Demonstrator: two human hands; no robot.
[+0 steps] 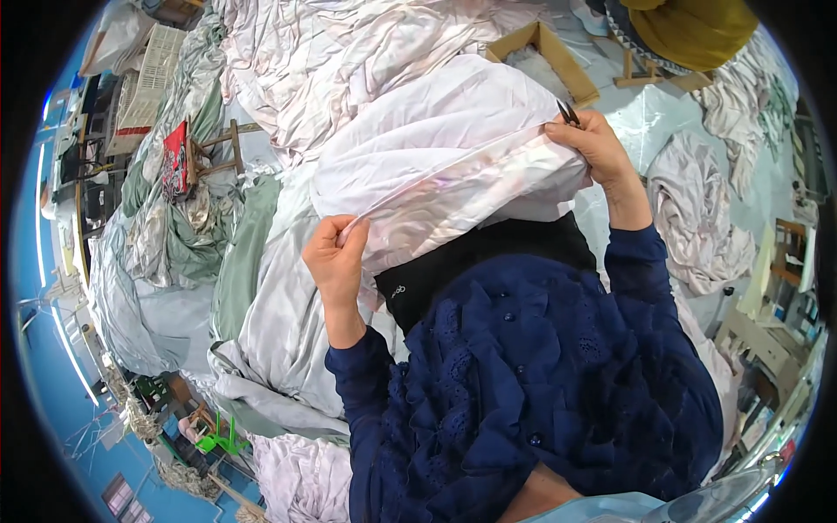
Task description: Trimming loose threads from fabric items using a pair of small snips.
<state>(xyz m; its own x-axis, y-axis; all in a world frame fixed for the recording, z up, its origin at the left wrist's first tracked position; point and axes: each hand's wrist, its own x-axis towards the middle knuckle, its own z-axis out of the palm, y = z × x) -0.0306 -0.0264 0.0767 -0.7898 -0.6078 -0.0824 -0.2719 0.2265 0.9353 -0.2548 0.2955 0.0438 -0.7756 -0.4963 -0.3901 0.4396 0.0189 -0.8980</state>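
A large white sheet (pixel 436 139) lies bunched across my lap, its seam edge stretched taut between both hands. My left hand (pixel 336 257) pinches the lower end of that edge. My right hand (pixel 593 144) grips the upper end and also holds small dark thread snips (pixel 568 112), whose tips poke up above the fingers. My dark blue sleeves and ruffled blouse (pixel 523 375) fill the lower middle of the view.
Heaps of pale pink, white and green fabric (pixel 261 288) cover the floor all around. A small wooden stool (pixel 214 148) stands at the left, a wooden tray (pixel 545 52) beyond the sheet, and a person in mustard clothing (pixel 697 30) sits at the top right.
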